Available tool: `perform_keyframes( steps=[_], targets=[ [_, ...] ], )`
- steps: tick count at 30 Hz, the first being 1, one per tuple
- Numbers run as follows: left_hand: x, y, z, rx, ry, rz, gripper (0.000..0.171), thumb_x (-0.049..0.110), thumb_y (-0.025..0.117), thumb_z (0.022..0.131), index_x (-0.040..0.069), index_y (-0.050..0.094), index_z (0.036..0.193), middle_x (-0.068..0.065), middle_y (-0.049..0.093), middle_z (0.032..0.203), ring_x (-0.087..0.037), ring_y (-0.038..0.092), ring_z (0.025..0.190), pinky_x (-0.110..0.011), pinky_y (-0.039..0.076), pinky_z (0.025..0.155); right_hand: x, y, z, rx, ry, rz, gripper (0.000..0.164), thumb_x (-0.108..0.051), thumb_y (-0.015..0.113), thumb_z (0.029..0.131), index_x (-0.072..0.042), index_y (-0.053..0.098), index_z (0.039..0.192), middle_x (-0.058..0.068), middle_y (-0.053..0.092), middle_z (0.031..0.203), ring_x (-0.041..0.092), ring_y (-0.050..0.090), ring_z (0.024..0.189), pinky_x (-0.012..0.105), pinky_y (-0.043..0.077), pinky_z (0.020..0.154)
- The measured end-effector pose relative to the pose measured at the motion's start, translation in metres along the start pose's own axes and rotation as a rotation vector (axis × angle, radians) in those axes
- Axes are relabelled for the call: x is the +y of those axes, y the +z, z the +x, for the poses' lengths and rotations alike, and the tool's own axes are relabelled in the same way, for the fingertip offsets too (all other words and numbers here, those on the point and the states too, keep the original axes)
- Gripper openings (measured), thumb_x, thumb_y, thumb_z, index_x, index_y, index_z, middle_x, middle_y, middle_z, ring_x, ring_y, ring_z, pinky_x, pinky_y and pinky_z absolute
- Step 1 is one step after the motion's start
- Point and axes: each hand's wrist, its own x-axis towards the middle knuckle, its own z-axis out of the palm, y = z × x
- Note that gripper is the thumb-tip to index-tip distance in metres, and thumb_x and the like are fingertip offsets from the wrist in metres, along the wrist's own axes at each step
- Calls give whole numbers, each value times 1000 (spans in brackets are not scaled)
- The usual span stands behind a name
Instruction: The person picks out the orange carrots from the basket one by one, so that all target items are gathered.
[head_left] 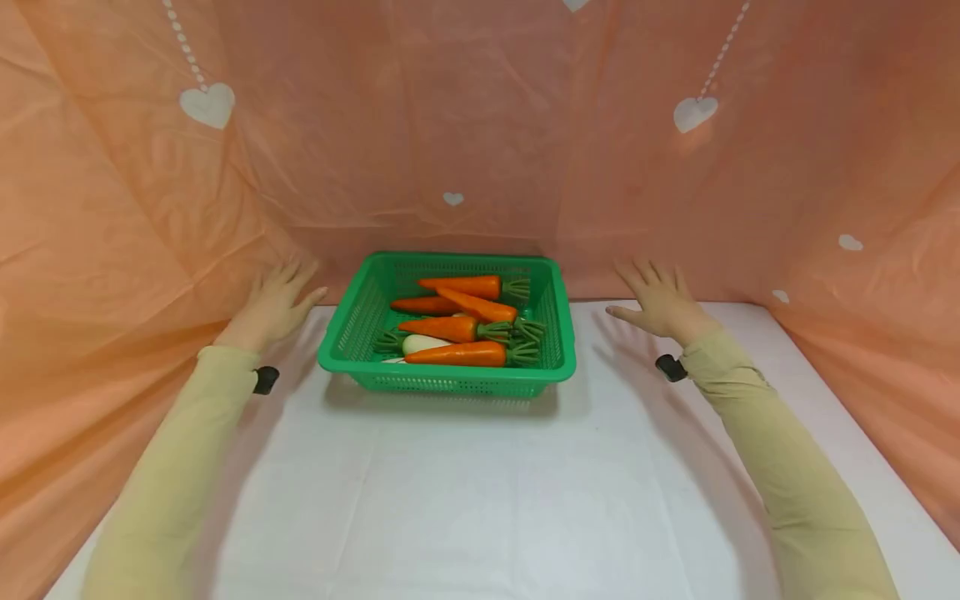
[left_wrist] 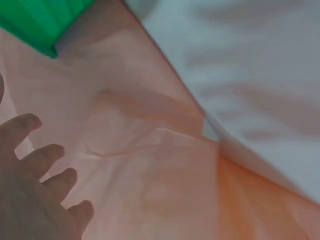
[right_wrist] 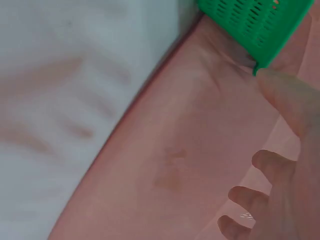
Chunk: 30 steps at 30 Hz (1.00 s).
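A green plastic basket (head_left: pixel 442 383) with perforated walls stands near the back of the white table. Several orange carrots (head_left: pixel 457 354) with green stem stubs lie in it, and a pale white vegetable (head_left: pixel 423 343) shows partly beneath them. To the basket's left, my left hand (head_left: pixel 273 310) is held with fingers spread, touching nothing that I can see. My right hand (head_left: pixel 660 304) is on the basket's other side, its fingers likewise spread and holding nothing. Both wrist views show a corner of the basket close to the hands, without clear contact.
A white cloth (head_left: pixel 480 500) covers the table. Behind it and along both sides hangs a peach-coloured curtain (head_left: pixel 495 150) with white heart shapes (head_left: pixel 207 105). Small black devices (head_left: pixel 266 380) sit at the wrists.
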Motion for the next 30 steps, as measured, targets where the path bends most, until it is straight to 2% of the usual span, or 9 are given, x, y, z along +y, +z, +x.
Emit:
perform_keyframes(
  steps=[3, 7, 10, 15, 21, 26, 30],
  targets=[
    [5, -7, 5, -15, 24, -54, 66, 43, 35, 103, -2, 24, 149, -35, 13, 150, -51, 7, 138, -67, 3, 107, -2, -6, 5, 17, -18, -1, 78, -47, 53, 95, -7, 19, 153, 26, 14, 153, 49, 9, 137, 64, 0, 108],
    [14, -14, 13, -34, 55, -155, 61, 37, 37, 104, -6, 29, 147, -33, 24, 148, -50, 17, 136, -62, 16, 108, -8, -12, 11, 67, -70, 29, 77, -40, 57, 95, -3, 21, 152, 28, 20, 151, 49, 16, 136, 63, 10, 109],
    [21, -17, 16, -78, 41, -245, 60, 36, 39, 104, -5, 31, 147, -29, 30, 147, -48, 27, 133, -61, 24, 105, -16, -16, 16, 109, -123, 110, 75, -32, 62, 93, 1, 24, 150, 29, 25, 148, 48, 22, 135, 60, 18, 109],
    [28, -20, 18, -185, 26, -388, 62, 35, 41, 104, -4, 26, 149, -30, 31, 146, -48, 34, 129, -60, 32, 101, -29, -21, 26, 131, -192, 274, 71, -28, 61, 94, 4, 28, 147, 25, 30, 148, 43, 26, 135, 56, 23, 109],
    [32, -19, 15, -282, 5, -560, 66, 19, 55, 99, -9, 21, 148, -33, 34, 142, -45, 47, 119, -50, 51, 86, -46, -30, 33, 64, -190, 481, 67, -34, 58, 96, -2, 32, 148, 21, 36, 146, 38, 34, 132, 55, 31, 105],
    [33, -14, 12, -322, -25, -608, 71, 7, 65, 92, -11, 23, 146, -32, 37, 140, -40, 53, 113, -41, 56, 77, -64, -33, 39, -23, -218, 654, 60, -25, 58, 97, -2, 34, 147, 25, 41, 141, 41, 40, 127, 54, 36, 102],
    [32, -9, 10, -323, -44, -632, 69, 2, 66, 89, -12, 27, 145, -33, 36, 141, -40, 54, 112, -37, 56, 75, -79, -32, 44, -132, -216, 717, 56, -24, 56, 98, -3, 35, 146, 24, 42, 140, 38, 44, 125, 52, 44, 95]
  ],
)
